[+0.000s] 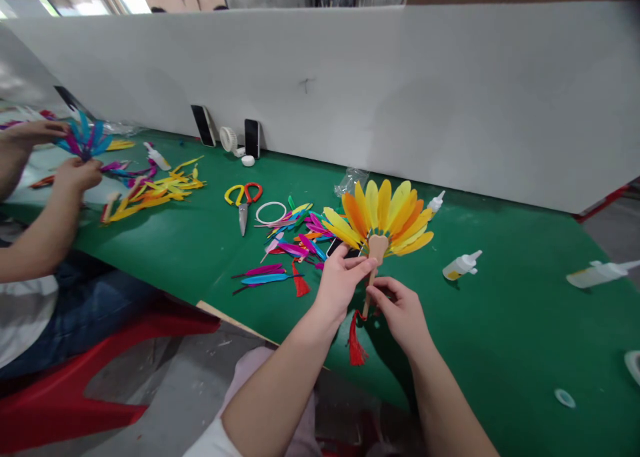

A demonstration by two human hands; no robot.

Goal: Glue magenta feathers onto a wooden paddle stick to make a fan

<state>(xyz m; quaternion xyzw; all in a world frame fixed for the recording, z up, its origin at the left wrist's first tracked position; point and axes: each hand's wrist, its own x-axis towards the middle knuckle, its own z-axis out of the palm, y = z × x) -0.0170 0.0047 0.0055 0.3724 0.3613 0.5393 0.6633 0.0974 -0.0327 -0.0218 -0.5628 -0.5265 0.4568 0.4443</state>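
A feather fan (384, 210) of yellow and orange feathers is held upright above the green table. My left hand (341, 277) grips it near the top of its wooden handle (378, 246), thumb across the front. Lower on the handle, my right hand (400, 305) pinches it with thumb and fingers. A red tassel (356, 342) hangs from the handle's bottom end. Left of my hands lie loose pink, blue and green feathers (300, 233), along with another red tassel (300, 282). A dark phone shows partly behind my left hand.
Scissors (243, 203) and a white ring (271, 212) lie further left on the green table (500, 350). Glue bottles (461, 265) and a tape roll (565, 397) are at right. A white partition (310, 83) closes the back. Another person's hands (77, 175) hold blue and purple feathers.
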